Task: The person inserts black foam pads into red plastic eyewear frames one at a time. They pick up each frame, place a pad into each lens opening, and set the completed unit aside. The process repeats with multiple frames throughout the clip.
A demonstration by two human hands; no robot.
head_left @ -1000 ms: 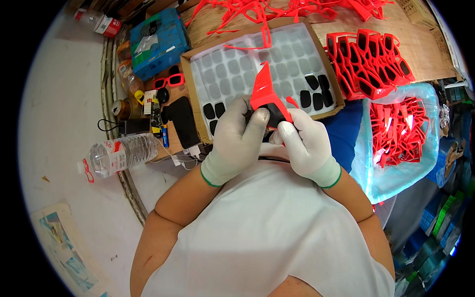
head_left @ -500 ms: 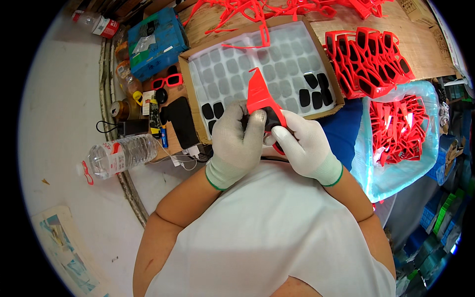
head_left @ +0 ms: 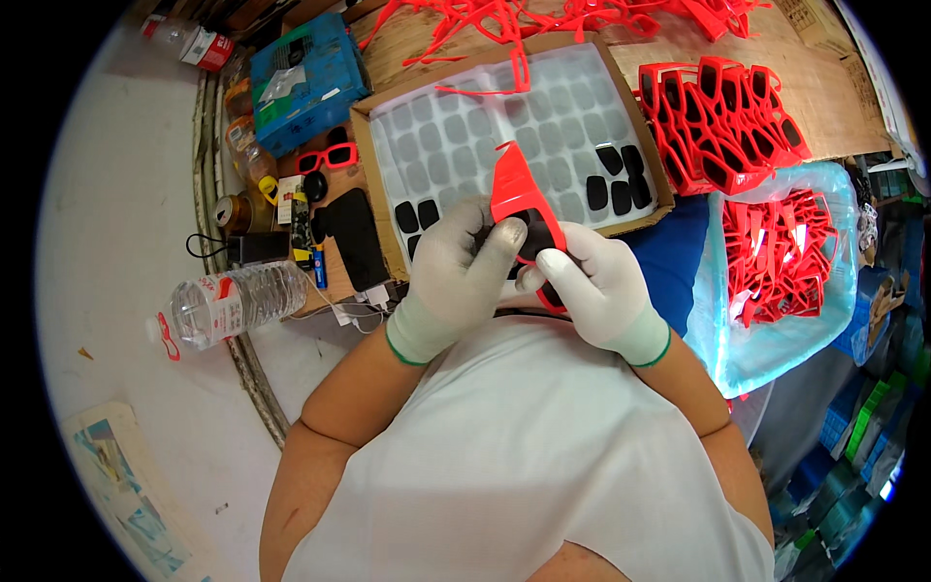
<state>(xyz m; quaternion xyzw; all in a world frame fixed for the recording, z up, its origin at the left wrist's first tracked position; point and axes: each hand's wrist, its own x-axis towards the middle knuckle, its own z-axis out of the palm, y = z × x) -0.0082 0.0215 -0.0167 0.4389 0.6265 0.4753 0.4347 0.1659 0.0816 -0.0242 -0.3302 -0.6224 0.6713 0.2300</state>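
Note:
Both my hands wear pale gloves with green cuffs and hold one pair of red sunglasses (head_left: 516,182) in front of my chest. My left hand (head_left: 454,272) grips it with the thumb pressed against a dark lens. My right hand (head_left: 603,286) pinches the other side of the frame between thumb and fingers. One red temple points up and away from me; part of the frame is hidden by my fingers. Just beyond lies a cardboard tray (head_left: 363,145) lined with a white sheet of pockets, with loose dark lenses (head_left: 610,159) at its right and left edges.
Finished-looking red sunglasses (head_left: 722,121) are stacked at the right, above a blue-lined bin (head_left: 718,320) of red frame parts. More red frames (head_left: 485,19) lie at the far edge. A phone (head_left: 357,240), a blue box (head_left: 308,85) and a plastic bottle (head_left: 223,308) are at the left.
My left hand has shifted slightly left and down, its thumb still on the lens. The sunglasses have dropped a little and tilted slightly. My right hand has barely moved.

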